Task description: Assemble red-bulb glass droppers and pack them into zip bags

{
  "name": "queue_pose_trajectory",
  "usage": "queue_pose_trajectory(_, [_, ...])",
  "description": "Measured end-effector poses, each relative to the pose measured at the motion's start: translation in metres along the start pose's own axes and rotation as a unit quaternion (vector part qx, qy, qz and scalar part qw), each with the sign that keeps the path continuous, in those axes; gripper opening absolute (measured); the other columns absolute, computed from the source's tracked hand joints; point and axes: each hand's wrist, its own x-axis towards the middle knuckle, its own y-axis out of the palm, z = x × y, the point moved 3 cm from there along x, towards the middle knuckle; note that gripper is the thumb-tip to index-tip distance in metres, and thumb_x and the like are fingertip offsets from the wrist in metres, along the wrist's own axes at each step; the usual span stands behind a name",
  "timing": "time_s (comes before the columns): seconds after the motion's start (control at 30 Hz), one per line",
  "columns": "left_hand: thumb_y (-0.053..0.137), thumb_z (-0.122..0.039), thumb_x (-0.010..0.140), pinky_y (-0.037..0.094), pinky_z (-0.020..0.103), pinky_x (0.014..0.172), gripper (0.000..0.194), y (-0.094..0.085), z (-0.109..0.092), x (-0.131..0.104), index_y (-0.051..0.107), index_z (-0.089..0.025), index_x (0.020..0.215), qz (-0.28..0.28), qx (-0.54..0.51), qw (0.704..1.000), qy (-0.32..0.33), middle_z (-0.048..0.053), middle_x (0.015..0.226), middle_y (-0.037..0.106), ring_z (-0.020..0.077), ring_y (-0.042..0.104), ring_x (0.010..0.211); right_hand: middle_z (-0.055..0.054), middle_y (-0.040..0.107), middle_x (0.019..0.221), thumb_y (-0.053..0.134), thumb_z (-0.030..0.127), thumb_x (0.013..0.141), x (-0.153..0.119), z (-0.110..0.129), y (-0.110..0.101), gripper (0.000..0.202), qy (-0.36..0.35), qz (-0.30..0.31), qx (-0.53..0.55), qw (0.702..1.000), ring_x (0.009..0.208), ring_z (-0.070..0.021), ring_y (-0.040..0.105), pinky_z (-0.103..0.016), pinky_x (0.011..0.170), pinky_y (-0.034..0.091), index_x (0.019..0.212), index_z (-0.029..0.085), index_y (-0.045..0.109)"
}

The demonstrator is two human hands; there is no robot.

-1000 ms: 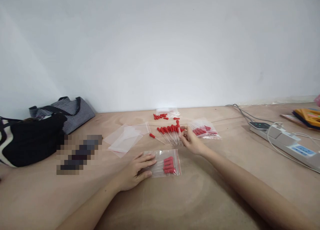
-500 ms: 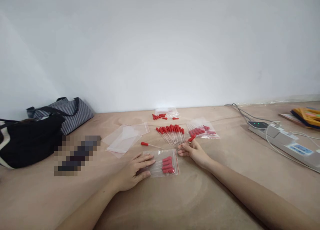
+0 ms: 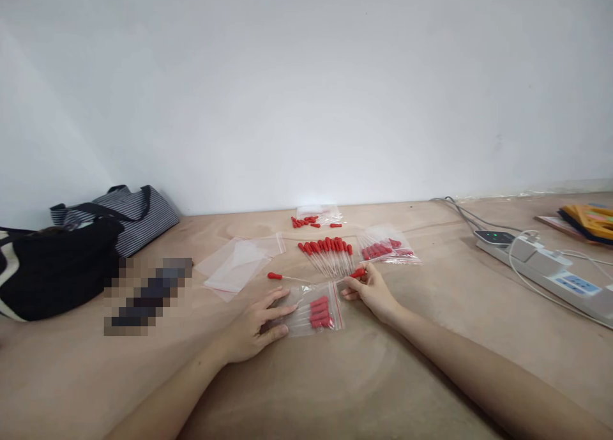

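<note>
My left hand [image 3: 253, 325], lower centre of frame, lies flat, fingers spread, pressing down clear zip bag with red-bulbed droppers inside [image 3: 316, 312] on tan plywood bench [image 3: 383, 376]. My right hand [image 3: 371, 290], back from far row since a second ago, now pinches one red-bulbed glass dropper [image 3: 357, 273] at bag mouth; I judge insertion is near. Beyond, mid frame: fanned row of loose red-bulbed droppers [image 3: 328, 255], one stray dropper [image 3: 282, 277], empty clear bags [image 3: 237, 264], filled bag [image 3: 385, 248]. Right edge: white power strip [image 3: 541, 267].

I note a matt, pale wood-grain tabletop [image 3: 335, 389]. The zip bag [image 3: 313, 309] is clear glossy plastic; the droppers [image 3: 330, 255] at its 12 o'clock have smooth red rubbery bulbs. At 9 o'clock, a striped cloth bag [image 3: 138, 213].
</note>
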Motion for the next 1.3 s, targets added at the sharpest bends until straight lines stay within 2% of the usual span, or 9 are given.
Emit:
queue_pose_trajectory(0.17, [0.044, -0.039, 0.084, 0.030, 0.047, 0.099, 0.037, -0.003, -0.001, 0.002, 0.047, -0.034, 0.120, 0.002, -0.006, 1.000, -0.001, 0.003, 0.137, 0.034, 0.0253, 0.030, 0.125, 0.006, 0.051, 0.052, 0.055, 0.043, 0.067, 0.003, -0.001, -0.001, 0.029, 0.008, 0.075, -0.093, 0.993, 0.043, -0.0070, 0.050, -0.020, 0.043, 0.040, 0.076, 0.017, 0.047])
queue_pose_trajectory(0.3, [0.045, -0.040, 0.083, 0.028, 0.048, 0.099, 0.036, -0.004, -0.001, 0.005, 0.048, -0.034, 0.119, 0.010, -0.018, 1.000, 0.005, 0.004, 0.137, 0.033, 0.0259, 0.029, 0.125, 0.007, 0.052, 0.059, 0.061, 0.041, 0.064, 0.001, -0.002, -0.002, 0.036, -0.050, 0.074, -0.125, 0.988, 0.041, -0.0047, 0.044, -0.018, 0.039, 0.035, 0.087, 0.018, 0.048])
queue_pose_trajectory(0.37, [0.045, -0.042, 0.083, 0.026, 0.049, 0.100, 0.037, -0.004, 0.000, 0.008, 0.048, -0.035, 0.118, 0.007, -0.017, 1.000, 0.012, 0.003, 0.138, 0.032, 0.0267, 0.026, 0.127, 0.007, 0.052, 0.062, 0.063, 0.043, 0.062, 0.000, -0.001, 0.000, 0.036, -0.059, 0.072, -0.120, 0.988, 0.036, -0.0029, 0.039, -0.017, 0.034, 0.030, 0.083, 0.020, 0.046])
queue_pose_trajectory(0.5, [0.047, -0.044, 0.081, 0.024, 0.050, 0.100, 0.037, -0.004, 0.002, 0.014, 0.048, -0.037, 0.117, 0.012, -0.007, 0.999, 0.029, 0.002, 0.138, 0.031, 0.0283, 0.022, 0.128, 0.008, 0.048, 0.048, 0.066, 0.047, 0.059, -0.001, 0.001, 0.005, 0.036, -0.042, 0.111, -0.136, 0.984, 0.031, -0.0013, 0.029, -0.016, 0.030, 0.021, 0.067, 0.017, 0.047])
queue_pose_trajectory(0.7, [0.046, -0.045, 0.081, 0.021, 0.050, 0.101, 0.038, -0.003, 0.006, 0.017, 0.047, -0.037, 0.119, 0.010, 0.008, 0.999, 0.043, 0.002, 0.138, 0.031, 0.0279, 0.024, 0.127, 0.006, 0.051, 0.045, 0.065, 0.049, 0.059, 0.003, -0.001, 0.007, 0.037, -0.015, 0.148, -0.161, 0.976, 0.032, -0.0014, 0.029, -0.016, 0.031, 0.022, 0.071, 0.014, 0.061])
queue_pose_trajectory(0.83, [0.045, -0.043, 0.083, 0.020, 0.050, 0.102, 0.039, 0.000, 0.007, 0.016, 0.044, -0.036, 0.122, 0.006, 0.011, 0.999, 0.052, 0.003, 0.138, 0.033, 0.0263, 0.025, 0.127, 0.001, 0.063, 0.067, 0.064, 0.044, 0.062, 0.005, -0.006, 0.007, 0.038, 0.007, 0.187, -0.170, 0.967, 0.034, -0.0006, 0.034, -0.016, 0.033, 0.029, 0.086, 0.015, 0.061])
queue_pose_trajectory(0.93, [0.044, -0.041, 0.084, 0.018, 0.050, 0.102, 0.036, -0.001, 0.004, 0.016, 0.046, -0.036, 0.120, 0.018, 0.006, 0.998, 0.058, 0.003, 0.138, 0.033, 0.0254, 0.025, 0.127, 0.001, 0.063, 0.070, 0.064, 0.038, 0.062, 0.008, -0.008, 0.008, 0.033, 0.022, 0.174, -0.163, 0.971, 0.034, -0.0006, 0.037, -0.015, 0.031, 0.030, 0.085, 0.015, 0.058])
queue_pose_trajectory(1.13, [0.047, -0.038, 0.083, 0.022, 0.051, 0.100, 0.034, -0.005, -0.001, 0.015, 0.049, -0.036, 0.117, 0.016, -0.015, 0.999, 0.050, 0.003, 0.138, 0.032, 0.0263, 0.026, 0.127, 0.008, 0.053, 0.053, 0.063, 0.032, 0.062, 0.011, -0.009, 0.017, 0.022, 0.025, 0.166, -0.138, 0.976, 0.032, -0.0010, 0.033, -0.013, 0.029, 0.026, 0.073, 0.017, 0.052])
queue_pose_trajectory(1.3, [0.047, -0.036, 0.083, 0.026, 0.047, 0.100, 0.032, -0.004, -0.001, 0.014, 0.050, -0.037, 0.116, 0.003, -0.032, 0.997, 0.063, 0.001, 0.140, 0.027, 0.0256, 0.025, 0.127, 0.007, 0.052, 0.048, 0.062, 0.028, 0.064, 0.011, -0.007, 0.022, 0.014, 0.044, 0.153, -0.184, 0.970, 0.031, -0.0011, 0.033, -0.014, 0.029, 0.025, 0.069, 0.015, 0.058])
